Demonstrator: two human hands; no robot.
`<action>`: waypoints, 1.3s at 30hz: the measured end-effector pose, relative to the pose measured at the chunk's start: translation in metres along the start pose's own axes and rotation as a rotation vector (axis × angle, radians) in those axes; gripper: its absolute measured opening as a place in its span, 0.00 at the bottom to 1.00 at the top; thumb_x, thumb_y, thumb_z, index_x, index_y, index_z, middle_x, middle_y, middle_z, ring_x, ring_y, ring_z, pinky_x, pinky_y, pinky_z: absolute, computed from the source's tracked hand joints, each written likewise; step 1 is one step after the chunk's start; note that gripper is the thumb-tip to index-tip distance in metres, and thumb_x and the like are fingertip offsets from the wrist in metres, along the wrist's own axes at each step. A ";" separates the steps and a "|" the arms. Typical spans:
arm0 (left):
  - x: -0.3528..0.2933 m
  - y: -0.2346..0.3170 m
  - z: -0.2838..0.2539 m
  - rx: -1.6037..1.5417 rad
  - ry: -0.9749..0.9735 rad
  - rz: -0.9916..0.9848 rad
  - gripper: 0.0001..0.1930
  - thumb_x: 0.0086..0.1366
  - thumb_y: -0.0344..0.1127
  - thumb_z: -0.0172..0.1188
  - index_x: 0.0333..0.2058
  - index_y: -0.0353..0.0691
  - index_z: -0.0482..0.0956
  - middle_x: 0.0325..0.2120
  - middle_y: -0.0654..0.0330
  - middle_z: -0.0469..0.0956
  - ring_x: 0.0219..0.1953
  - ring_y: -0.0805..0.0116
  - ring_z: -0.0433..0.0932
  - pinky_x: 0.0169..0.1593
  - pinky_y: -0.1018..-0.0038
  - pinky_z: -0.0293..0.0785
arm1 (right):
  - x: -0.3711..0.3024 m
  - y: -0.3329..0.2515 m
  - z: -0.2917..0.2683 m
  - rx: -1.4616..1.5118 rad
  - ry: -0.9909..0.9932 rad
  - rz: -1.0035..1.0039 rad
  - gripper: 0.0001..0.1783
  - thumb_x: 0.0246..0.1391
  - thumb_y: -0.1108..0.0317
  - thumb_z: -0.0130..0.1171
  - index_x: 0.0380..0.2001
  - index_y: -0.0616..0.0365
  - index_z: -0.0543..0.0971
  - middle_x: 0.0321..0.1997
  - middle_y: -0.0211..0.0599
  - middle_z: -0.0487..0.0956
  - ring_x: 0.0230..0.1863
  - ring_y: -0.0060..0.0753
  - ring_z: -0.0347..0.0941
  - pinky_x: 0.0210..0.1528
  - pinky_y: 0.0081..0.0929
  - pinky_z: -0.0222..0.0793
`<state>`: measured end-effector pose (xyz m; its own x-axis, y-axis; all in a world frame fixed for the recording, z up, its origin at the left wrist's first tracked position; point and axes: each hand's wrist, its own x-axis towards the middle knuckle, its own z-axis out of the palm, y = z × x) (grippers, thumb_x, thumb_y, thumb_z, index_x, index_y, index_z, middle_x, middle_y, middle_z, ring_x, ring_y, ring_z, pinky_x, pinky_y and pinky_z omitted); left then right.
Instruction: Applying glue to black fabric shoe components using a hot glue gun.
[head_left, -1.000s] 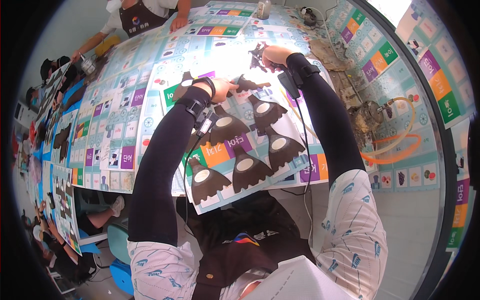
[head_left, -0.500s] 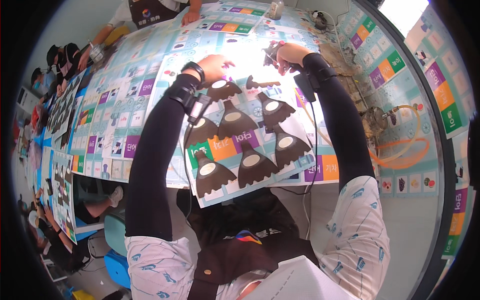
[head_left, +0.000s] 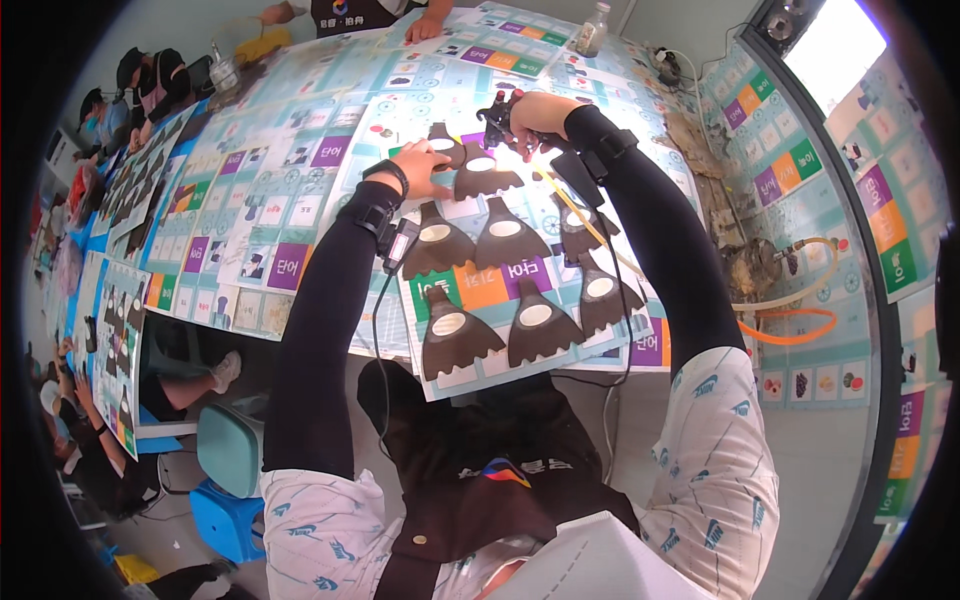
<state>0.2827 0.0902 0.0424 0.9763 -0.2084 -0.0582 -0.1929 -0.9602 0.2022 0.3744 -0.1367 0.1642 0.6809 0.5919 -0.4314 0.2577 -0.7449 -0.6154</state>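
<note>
My right hand (head_left: 541,117) is closed around a small dark spray gun (head_left: 497,118) with red parts, held over the far end of a printed sheet. My left hand (head_left: 418,168) lies nearby, fingers apart, its fingertips touching or almost touching a dark brown fan-shaped piece (head_left: 441,142). Several such pieces cover the sheet, each with a scalloped edge and a pale oval; one fan-shaped piece (head_left: 487,180) is between my hands, and another fan-shaped piece (head_left: 541,330) is on the near side. My right hand and its cables partly hide the far right pieces.
A yellow hose (head_left: 580,212) runs beside my right forearm. To the right, an orange hose (head_left: 790,332) loops by a metal fitting (head_left: 755,250). A glass jar (head_left: 592,32) stands at the far side, near another person's hand (head_left: 428,28). Blue stools (head_left: 228,520) stand at lower left.
The whole view has shifted. Against the sheet, my left hand has moved left and nearer, and my right hand has moved left with the spray gun. A far left piece is now uncovered.
</note>
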 end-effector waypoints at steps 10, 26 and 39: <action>0.007 0.011 0.000 0.098 -0.041 -0.040 0.33 0.52 0.61 0.67 0.51 0.47 0.78 0.48 0.49 0.71 0.55 0.51 0.68 0.60 0.64 0.64 | 0.027 -0.003 0.017 0.010 0.034 0.054 0.04 0.35 0.74 0.56 0.16 0.65 0.77 0.18 0.43 0.77 0.20 0.34 0.77 0.19 0.26 0.65; 0.010 0.013 0.004 0.098 -0.043 -0.086 0.36 0.51 0.62 0.67 0.54 0.46 0.76 0.52 0.49 0.71 0.58 0.51 0.67 0.63 0.62 0.62 | 0.014 -0.012 0.027 0.030 0.007 0.079 0.05 0.38 0.73 0.55 0.20 0.63 0.78 0.18 0.40 0.76 0.18 0.30 0.71 0.18 0.26 0.61; 0.012 0.013 0.003 0.135 -0.075 -0.088 0.38 0.50 0.62 0.67 0.55 0.46 0.75 0.52 0.48 0.70 0.57 0.51 0.67 0.62 0.63 0.64 | 0.010 0.000 0.017 0.024 0.064 0.071 0.06 0.37 0.72 0.54 0.18 0.63 0.77 0.18 0.40 0.75 0.16 0.31 0.70 0.17 0.27 0.60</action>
<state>0.2920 0.0744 0.0410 0.9808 -0.1312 -0.1439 -0.1236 -0.9905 0.0607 0.3694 -0.1256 0.1485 0.7394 0.5163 -0.4322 0.1910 -0.7763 -0.6007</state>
